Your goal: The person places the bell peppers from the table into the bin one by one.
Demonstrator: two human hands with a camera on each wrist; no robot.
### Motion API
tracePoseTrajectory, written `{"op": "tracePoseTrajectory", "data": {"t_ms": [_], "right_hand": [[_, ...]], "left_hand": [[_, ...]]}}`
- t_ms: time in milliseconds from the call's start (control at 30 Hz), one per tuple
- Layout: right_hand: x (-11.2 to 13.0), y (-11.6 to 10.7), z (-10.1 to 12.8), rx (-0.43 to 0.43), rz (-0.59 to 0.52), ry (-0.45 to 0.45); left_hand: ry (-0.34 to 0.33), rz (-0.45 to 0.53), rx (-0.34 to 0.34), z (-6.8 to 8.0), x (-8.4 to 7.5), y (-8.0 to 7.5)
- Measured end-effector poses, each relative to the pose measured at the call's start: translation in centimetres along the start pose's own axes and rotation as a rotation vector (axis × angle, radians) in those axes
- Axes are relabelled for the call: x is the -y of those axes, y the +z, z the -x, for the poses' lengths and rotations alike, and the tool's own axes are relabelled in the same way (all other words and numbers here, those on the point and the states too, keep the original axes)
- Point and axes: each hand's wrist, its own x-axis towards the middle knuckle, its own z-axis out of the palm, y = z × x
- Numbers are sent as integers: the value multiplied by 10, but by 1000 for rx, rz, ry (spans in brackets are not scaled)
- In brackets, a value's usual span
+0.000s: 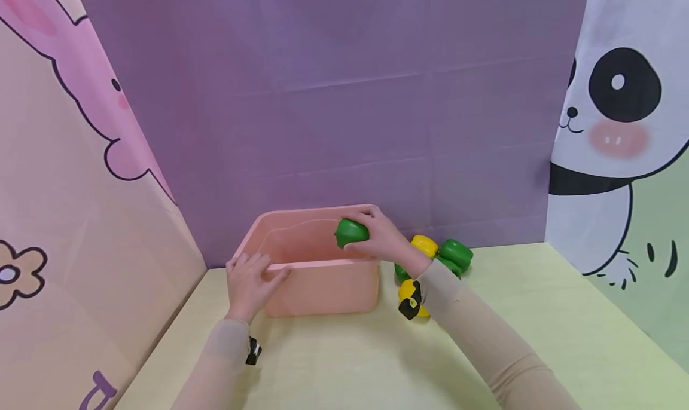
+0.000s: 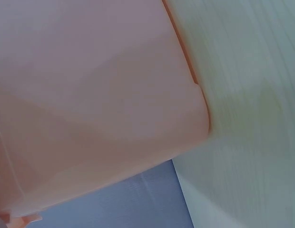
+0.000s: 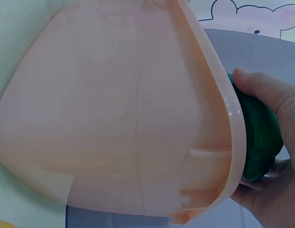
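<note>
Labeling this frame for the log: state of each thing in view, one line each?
pink bin: upright on the table, open top, looks empty.
held green pepper: gripped above the bin's right rim.
right hand: holds that pepper.
left hand: rests on the bin's near rim.
pepper pile: loose on the table, right of bin.

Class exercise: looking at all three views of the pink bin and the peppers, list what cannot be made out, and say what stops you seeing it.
- Bin floor: head view, the pink bin near wall hides it.
- Pepper pile: head view, the right hand and sleeve cover part, so the count is unclear.
- Left hand: left wrist view shows only blurred bin wall.
- Green pepper: right wrist view, the bin rim hides part.
</note>
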Motion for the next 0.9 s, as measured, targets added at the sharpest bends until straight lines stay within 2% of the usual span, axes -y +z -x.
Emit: {"op": "tracePoseTrajectory", "data": {"t_ms": [167, 367, 533, 900], "right_hand": [[3, 4, 1, 9, 5, 3], [2, 9, 7, 9, -4, 3], [1, 11, 2, -13, -2, -15], [-2, 18, -15, -2, 1, 7]], "left_hand": [[-24, -7, 14, 5, 1, 0], [4, -12, 19, 12, -1, 4], [7, -11, -1, 9, -1, 4], [11, -16, -16, 2, 2, 4]]}}
